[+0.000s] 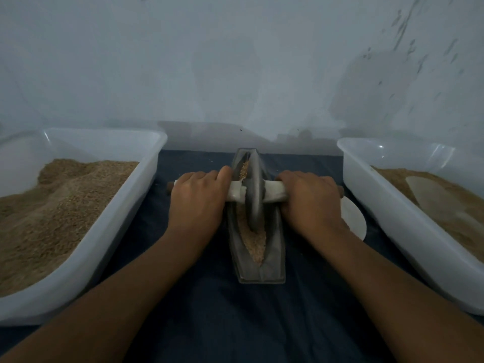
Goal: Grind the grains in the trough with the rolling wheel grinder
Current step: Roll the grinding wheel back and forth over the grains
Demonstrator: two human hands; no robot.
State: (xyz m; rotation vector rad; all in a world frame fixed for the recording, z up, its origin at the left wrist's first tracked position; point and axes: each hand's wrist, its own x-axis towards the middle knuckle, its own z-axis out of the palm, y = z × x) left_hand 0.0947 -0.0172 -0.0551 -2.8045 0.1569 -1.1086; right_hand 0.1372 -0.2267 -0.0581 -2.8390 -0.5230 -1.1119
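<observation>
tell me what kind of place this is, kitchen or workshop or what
Probably a simple hand-milling work spot set against a plain wall, not a fitted kitchen. A metal trough with a rolling wheel grinder sits on a dark cloth, between two white tubs of grain.

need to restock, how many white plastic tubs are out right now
2. One white tub sits left of the trough, heaped with tan grain. The other tub sits right of it, holding grain and a pale scoop. Others may lie outside the view.
</observation>
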